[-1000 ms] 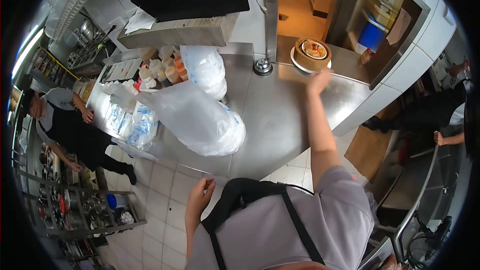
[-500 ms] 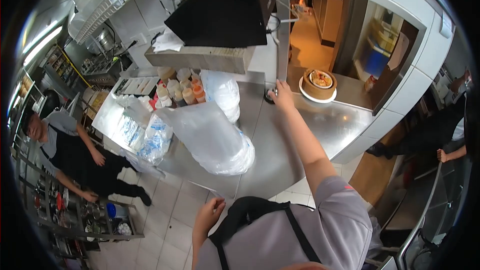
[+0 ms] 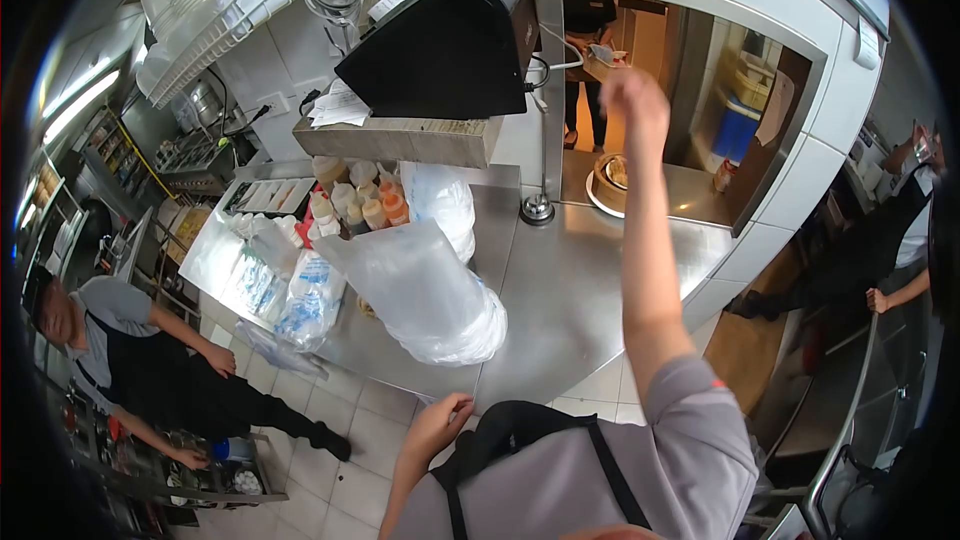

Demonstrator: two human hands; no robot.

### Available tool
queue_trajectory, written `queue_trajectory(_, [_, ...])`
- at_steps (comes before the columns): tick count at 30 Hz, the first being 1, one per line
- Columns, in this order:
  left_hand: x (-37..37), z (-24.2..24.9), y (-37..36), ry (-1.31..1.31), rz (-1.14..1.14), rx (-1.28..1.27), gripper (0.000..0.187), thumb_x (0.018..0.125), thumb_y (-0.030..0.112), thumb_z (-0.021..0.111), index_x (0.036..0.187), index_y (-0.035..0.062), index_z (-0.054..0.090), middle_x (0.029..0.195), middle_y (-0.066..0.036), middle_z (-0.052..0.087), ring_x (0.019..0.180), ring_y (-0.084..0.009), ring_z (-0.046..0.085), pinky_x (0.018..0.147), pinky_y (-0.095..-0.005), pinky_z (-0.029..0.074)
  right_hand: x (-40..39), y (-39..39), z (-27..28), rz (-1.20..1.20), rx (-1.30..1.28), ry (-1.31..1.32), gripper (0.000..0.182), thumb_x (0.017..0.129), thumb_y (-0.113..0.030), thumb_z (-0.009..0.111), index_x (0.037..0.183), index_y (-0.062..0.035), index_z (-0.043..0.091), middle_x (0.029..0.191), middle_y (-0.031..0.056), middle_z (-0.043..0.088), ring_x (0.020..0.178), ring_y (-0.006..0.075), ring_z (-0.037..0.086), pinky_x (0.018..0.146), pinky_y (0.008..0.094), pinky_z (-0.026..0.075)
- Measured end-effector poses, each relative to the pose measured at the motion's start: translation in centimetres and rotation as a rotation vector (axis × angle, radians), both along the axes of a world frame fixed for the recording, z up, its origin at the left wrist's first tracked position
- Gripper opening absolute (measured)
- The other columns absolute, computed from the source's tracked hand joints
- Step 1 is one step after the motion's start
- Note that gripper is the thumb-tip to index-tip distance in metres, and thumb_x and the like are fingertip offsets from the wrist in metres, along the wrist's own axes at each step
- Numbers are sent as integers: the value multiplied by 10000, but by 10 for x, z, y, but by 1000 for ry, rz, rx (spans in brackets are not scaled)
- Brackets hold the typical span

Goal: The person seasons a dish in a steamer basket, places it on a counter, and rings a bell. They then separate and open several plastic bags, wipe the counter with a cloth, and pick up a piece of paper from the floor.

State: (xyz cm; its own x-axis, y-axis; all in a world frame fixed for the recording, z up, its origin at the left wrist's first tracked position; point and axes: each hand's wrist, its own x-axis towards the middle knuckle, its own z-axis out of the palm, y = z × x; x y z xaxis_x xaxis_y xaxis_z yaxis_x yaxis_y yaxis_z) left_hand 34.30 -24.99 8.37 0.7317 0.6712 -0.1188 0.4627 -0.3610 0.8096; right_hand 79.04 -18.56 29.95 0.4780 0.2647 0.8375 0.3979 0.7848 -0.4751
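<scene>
Two hands in view. Co-worker point(image 3: 130, 360) crouches far left by a rack. Left hand point(image 3: 440, 425) hangs low near the bench point(image 3: 560, 290) edge, fingers loosely curled, holding nothing. Clear plastic bags point(image 3: 420, 290) lie on the bench, sauce bottles point(image 3: 355, 202) behind. Call bell point(image 3: 537, 208) stands by the hatch. Right hand point(image 3: 632, 100) is raised above the bamboo steamer point(image 3: 610, 180) on the hatch ledge; blurred, probably empty, grip unclear.

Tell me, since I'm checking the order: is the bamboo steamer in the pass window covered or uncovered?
Uncovered: the bamboo steamer has no lid, and pale food shows inside.
</scene>
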Motion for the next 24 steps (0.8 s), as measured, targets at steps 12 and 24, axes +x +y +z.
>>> queue_trajectory(12, [-49, 22, -37, -109, 433, 47, 246, 865, 205, 571, 1038, 31, 594, 944, -107, 655, 872, -235, 633, 757, -309, 476, 64, 183, 227, 169, -284, 46, 532, 829, -439, 567, 1235, -102, 496, 1218, 57, 509, 1082, 248, 440, 827, 425, 385])
queue_trajectory(24, [-78, 147, -14, -630, 236, 320, 210, 856, 81, 539, 1006, -58, 587, 954, -150, 650, 882, -221, 623, 792, -288, 470, -58, -12, 182, 1313, 405, -75, 601, 815, -379, 595, 1232, 25, 442, 1220, 178, 479, 1175, 267, 377, 1033, 410, 250])
